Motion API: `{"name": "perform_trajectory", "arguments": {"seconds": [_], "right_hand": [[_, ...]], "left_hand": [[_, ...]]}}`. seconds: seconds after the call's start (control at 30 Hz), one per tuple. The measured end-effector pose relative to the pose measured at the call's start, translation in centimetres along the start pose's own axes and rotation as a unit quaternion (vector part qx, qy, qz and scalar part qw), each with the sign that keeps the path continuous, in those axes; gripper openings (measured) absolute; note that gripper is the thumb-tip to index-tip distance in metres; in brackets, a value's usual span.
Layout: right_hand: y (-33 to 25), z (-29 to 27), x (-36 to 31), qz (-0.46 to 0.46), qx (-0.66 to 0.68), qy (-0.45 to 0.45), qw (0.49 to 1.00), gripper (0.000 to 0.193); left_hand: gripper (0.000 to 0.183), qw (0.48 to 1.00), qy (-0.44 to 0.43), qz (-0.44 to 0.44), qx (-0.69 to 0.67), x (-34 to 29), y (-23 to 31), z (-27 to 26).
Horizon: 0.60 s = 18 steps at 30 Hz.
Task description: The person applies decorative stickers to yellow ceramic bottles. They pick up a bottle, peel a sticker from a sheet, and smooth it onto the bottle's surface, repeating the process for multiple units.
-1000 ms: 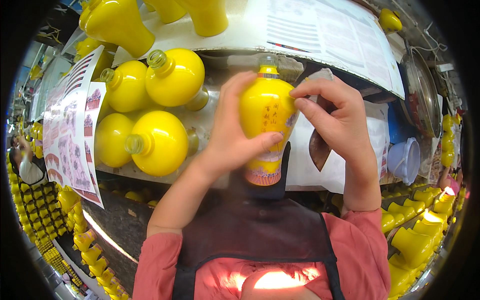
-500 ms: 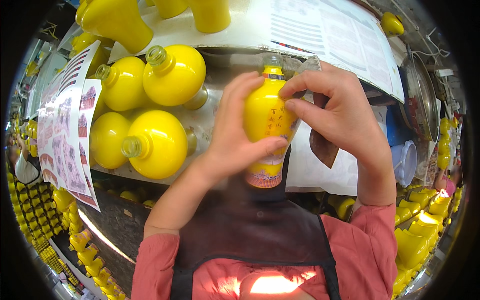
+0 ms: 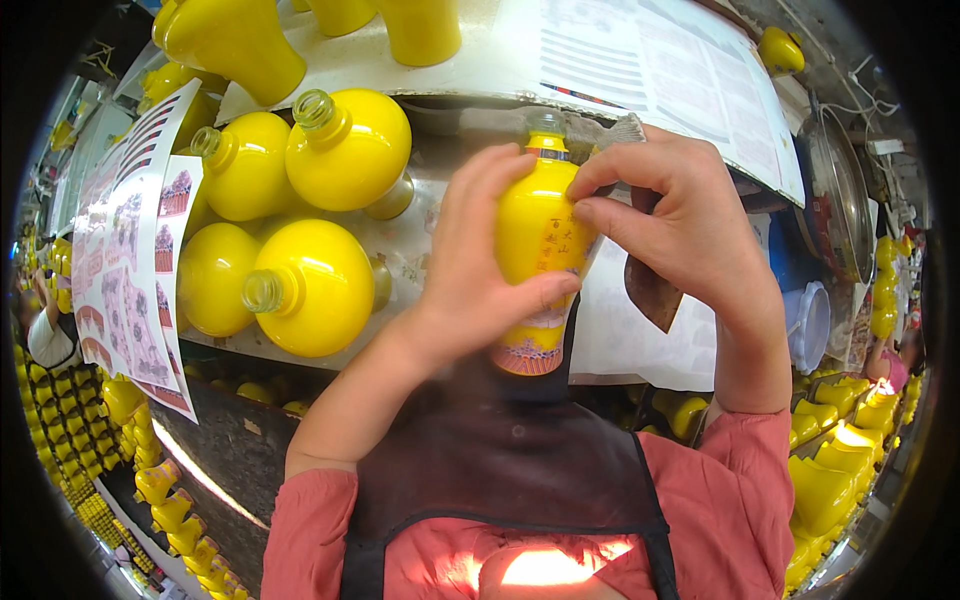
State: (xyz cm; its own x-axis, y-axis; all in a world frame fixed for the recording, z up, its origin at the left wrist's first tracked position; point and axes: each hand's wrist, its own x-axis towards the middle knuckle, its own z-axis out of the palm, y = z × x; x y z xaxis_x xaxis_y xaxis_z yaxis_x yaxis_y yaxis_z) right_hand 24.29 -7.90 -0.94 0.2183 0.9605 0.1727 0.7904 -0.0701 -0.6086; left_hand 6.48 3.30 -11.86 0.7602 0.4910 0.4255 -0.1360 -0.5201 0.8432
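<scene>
A yellow glass bottle (image 3: 530, 235) with a clear neck, printed lettering and a patterned band at its base stands before my chest, tilted. My left hand (image 3: 478, 250) is wrapped round its left side, thumb across the front. My right hand (image 3: 665, 195) touches the bottle's upper right side with thumb and forefinger pinched together; whether film lies between them I cannot make out. A flat brown scraper-like blade (image 3: 652, 292) with a pointed corner is tucked in the right palm. Its grey ridged end (image 3: 625, 130) sticks out above the hand.
Several yellow bottles (image 3: 315, 290) lie on the table to the left, beside a printed decal sheet (image 3: 125, 240). More printed sheets (image 3: 660, 75) lie on a white board at the back. A pale bucket (image 3: 806, 325) stands at right. Stacked yellow bottles (image 3: 830, 490) fill the lower right.
The bottle has turned slightly, its lettering shifting right. My right hand has moved a little to the right with the brown blade. The left hand keeps its hold.
</scene>
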Motion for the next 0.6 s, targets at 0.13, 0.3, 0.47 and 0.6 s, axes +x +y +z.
{"name": "perform_trajectory", "arguments": {"seconds": [0.13,0.3,0.47,0.6], "right_hand": [[0.02,-0.09,0.05,0.002,0.003,-0.003,1.000,0.013],[-0.02,-0.28,-0.10,0.016,0.009,-0.011,1.000,0.011],[0.03,-0.43,-0.45,0.042,0.029,-0.029,0.998,0.011],[0.21,-0.55,-0.56,0.027,0.012,-0.031,0.999,0.013]], "left_hand": [[0.092,1.000,-0.003,-0.001,0.008,0.06,0.17,0.00],[0.092,1.000,-0.007,0.001,0.025,0.15,0.49,0.02],[0.093,0.999,-0.008,0.000,0.037,0.14,0.81,-0.04],[0.093,0.999,-0.007,-0.002,0.038,0.19,0.98,0.07]]}}
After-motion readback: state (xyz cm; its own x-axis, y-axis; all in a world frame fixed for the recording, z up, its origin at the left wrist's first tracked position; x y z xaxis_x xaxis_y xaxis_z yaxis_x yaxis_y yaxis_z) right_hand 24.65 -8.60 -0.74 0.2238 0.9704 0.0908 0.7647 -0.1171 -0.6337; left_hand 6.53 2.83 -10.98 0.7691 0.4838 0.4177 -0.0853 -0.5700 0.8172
